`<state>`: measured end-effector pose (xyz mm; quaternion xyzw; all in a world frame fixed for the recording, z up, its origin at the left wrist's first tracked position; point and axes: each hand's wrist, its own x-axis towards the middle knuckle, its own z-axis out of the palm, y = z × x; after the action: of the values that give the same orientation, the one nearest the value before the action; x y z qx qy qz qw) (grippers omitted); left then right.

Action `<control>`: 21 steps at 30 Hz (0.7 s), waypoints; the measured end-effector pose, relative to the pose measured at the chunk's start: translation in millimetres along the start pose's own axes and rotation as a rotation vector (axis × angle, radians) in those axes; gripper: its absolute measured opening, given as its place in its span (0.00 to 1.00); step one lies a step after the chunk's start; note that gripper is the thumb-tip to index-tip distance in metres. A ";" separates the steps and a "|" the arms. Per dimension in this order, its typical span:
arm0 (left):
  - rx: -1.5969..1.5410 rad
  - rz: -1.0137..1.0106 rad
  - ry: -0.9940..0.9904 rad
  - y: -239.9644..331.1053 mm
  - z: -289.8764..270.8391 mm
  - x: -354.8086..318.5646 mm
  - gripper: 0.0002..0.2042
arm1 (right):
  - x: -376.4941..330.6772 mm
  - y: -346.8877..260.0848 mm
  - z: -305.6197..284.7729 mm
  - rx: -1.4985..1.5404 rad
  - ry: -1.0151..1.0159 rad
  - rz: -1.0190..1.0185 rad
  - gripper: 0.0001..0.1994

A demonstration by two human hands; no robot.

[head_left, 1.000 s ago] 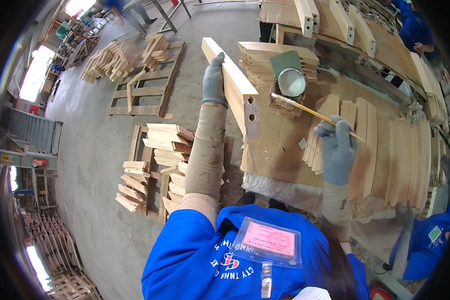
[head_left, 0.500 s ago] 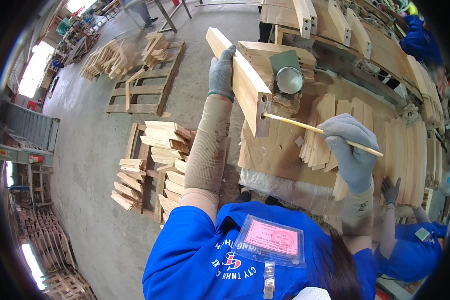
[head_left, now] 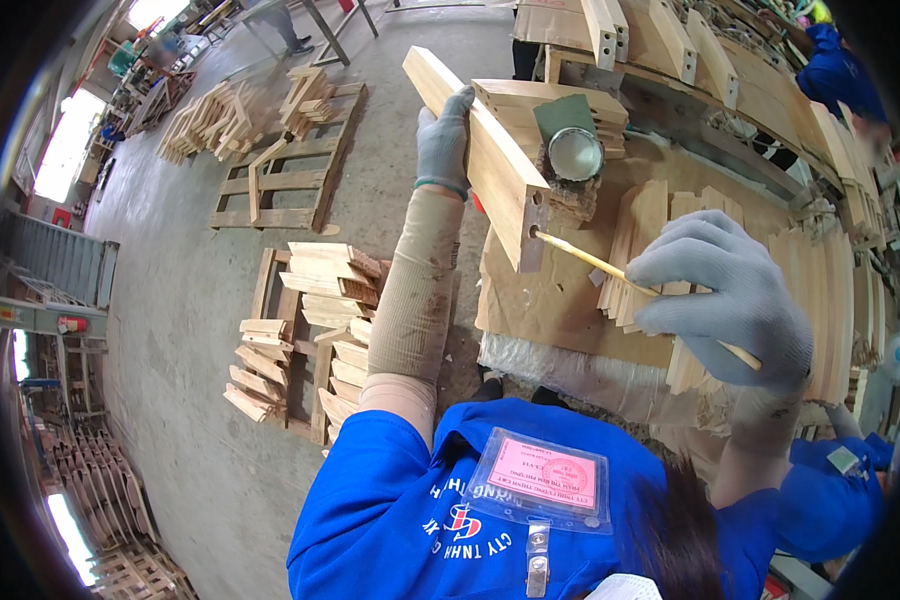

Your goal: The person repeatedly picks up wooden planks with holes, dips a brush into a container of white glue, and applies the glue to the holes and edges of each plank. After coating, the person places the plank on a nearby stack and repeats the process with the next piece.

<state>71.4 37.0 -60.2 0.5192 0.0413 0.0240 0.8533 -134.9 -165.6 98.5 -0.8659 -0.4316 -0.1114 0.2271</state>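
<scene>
Well, your hands are apart: your left hand [head_left: 444, 145] is wrapped around a long piece of wood [head_left: 497, 182], holding it up in the air, and your right hand [head_left: 725, 290] pinches a thin yellow brush [head_left: 602, 266]. The brush tip is right at a round hole in the wood's near end, and a round can [head_left: 575, 155] of pale stuff sits just to the right of the wood.

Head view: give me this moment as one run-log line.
left grip: holding wooden board | right grip: holding thin yellow stick, tip at lower hole in board's end | open can: right of board, untouched
</scene>
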 end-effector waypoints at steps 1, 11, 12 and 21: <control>-0.003 0.006 -0.013 1.1 0.9 -0.2 0.19 | -0.6 1.3 -1.3 0.016 -0.012 -0.009 0.07; -0.142 -0.087 -0.080 -5.0 -1.1 10.9 0.22 | -15.5 2.1 -24.1 0.134 0.247 0.007 0.06; -0.247 -0.233 -0.208 2.2 -6.4 6.4 0.25 | -24.3 7.0 -20.7 0.122 0.382 0.088 0.06; -0.549 -0.320 -0.587 40.5 75.1 -15.0 0.31 | -144.6 49.9 12.7 0.125 1.068 0.634 0.09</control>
<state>63.8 -12.1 10.8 0.2447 -0.1312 -0.2474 0.9283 -182.3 -286.3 16.3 -0.7617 0.0140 -0.4306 0.4839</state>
